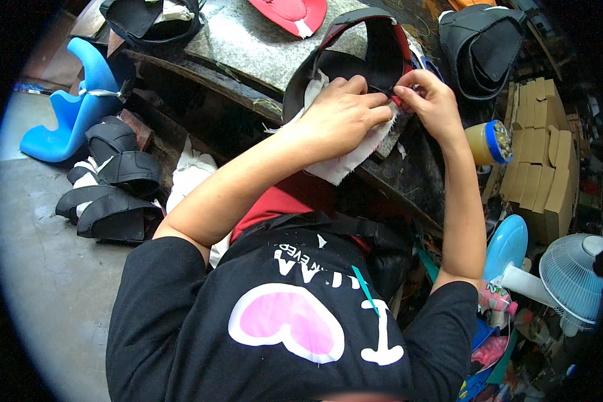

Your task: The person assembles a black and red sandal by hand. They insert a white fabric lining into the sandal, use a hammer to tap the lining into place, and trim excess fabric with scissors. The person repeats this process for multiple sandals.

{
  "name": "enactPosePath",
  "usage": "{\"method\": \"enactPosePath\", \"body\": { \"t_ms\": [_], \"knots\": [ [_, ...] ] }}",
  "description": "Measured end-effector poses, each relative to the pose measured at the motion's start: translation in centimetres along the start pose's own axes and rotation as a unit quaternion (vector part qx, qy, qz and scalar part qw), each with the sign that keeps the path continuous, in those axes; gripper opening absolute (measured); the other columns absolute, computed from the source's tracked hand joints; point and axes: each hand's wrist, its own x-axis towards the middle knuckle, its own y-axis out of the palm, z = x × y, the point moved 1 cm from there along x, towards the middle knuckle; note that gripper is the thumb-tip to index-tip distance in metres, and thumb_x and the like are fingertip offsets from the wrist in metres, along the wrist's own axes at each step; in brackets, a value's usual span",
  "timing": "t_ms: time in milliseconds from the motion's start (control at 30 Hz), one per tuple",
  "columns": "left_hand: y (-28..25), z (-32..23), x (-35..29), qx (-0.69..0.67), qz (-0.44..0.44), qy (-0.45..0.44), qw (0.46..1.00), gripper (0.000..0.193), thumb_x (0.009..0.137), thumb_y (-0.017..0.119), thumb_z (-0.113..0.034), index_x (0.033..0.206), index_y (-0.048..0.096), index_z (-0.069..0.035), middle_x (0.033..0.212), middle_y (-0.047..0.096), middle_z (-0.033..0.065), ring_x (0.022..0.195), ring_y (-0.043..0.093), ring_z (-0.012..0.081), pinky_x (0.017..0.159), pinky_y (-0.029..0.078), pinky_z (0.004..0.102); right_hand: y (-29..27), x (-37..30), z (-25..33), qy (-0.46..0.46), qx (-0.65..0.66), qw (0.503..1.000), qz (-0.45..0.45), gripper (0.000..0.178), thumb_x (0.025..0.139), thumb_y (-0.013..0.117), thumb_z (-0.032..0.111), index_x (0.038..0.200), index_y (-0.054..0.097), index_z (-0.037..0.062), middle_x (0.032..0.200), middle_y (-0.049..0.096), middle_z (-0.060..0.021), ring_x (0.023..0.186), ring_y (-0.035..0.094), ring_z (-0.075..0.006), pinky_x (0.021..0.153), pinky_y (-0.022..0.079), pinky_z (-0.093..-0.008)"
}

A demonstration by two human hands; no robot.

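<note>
A black shoe upper [338,65] with a red-lined inner edge and white cloth lining [345,164] lies in front of me at the bench's near edge. Over its near side, my left hand [345,114] has bent fingers gripping the upper and the white lining. The thumb and forefinger of my right hand [430,100] pinch together at the upper's right edge, by a small red strip next to my left fingertips. Exactly what sits between those fingertips is too small to make out.
A pale stone slab [231,43] carries a red shoe piece [291,13]. More black uppers [130,171] are stacked at left, beside a blue curved foam piece [80,107]. Rightward stand black uppers [486,50], a blue-lidded jar [486,142], cardboard boxes [539,167] and a fan [573,278].
</note>
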Motion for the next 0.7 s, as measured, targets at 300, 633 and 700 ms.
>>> {"method": "enactPosePath", "body": {
  "t_ms": [300, 633, 700],
  "knots": [
    [0.4, 0.4, -0.2, -0.014, -0.045, 0.031, 0.998, 0.038, 0.083, 0.062, -0.009, 0.120, 0.066, -0.018, 0.132, 0.062, 0.0024, 0.112, 0.057, 0.0299, 0.095, 0.047, 0.0447, 1.2, -4.2, 2.8, 0.076, -0.267, 0.960, -0.045, 0.029, 0.089, 0.072, 0.040, 0.094, 0.073, 0.0108, 0.095, 0.073, -0.0098, 0.087, 0.071, -0.0337, 0.076, 0.055, -0.0437],
    [1.0, 1.2, -0.4, -0.108, -0.098, 0.004, 0.989, 0.026, 0.084, 0.064, -0.007, 0.110, 0.063, -0.008, 0.113, 0.068, 0.0102, 0.104, 0.060, 0.0334, 0.091, 0.049, 0.0453, 2.4, -2.6, 0.3, 0.106, 0.045, 0.991, -0.073, 0.024, 0.084, 0.076, 0.013, 0.102, 0.063, 0.0027, 0.083, 0.071, -0.0086, 0.074, 0.068, -0.0143, 0.070, 0.054, -0.0303],
    [1.0, 1.2, -0.4, -0.098, -0.092, 0.006, 0.991, 0.026, 0.084, 0.064, -0.007, 0.110, 0.063, -0.007, 0.113, 0.068, 0.0100, 0.103, 0.060, 0.0334, 0.091, 0.049, 0.0452, 2.4, -2.2, -0.1, 0.122, 0.069, 0.988, -0.063, 0.028, 0.085, 0.077, 0.014, 0.106, 0.061, 0.0027, 0.083, 0.071, -0.0082, 0.074, 0.067, -0.0134, 0.070, 0.054, -0.0301]
  ]
}}
